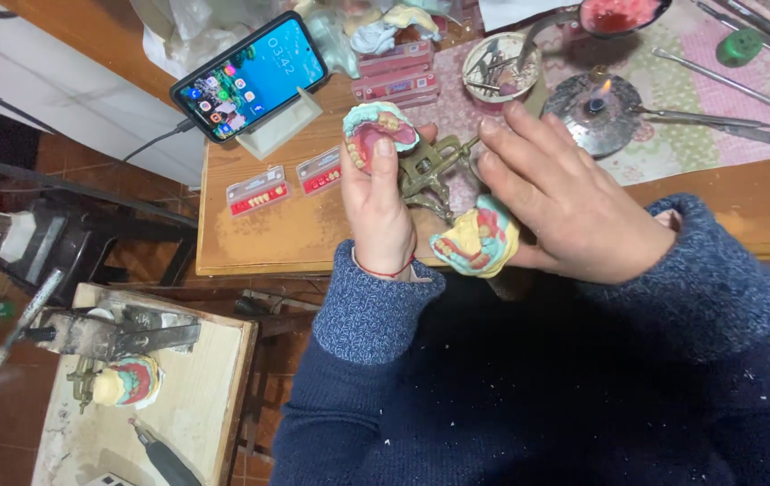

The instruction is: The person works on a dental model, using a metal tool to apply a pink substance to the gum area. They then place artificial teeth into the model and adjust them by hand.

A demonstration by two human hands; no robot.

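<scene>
Between my two hands sits a brass dental articulator [425, 171], its upper denture model [378, 130] clasped by my left hand [378, 211], thumb pressed along the pink wax. Below that grip, the lower denture model [478, 239] rests against my right hand [565, 202], whose fingers spread flat, grasping nothing. Left of the grip lie tooth cards [257, 191]; beyond it, a phone [250, 74] and a lit burner [594, 108].
</scene>
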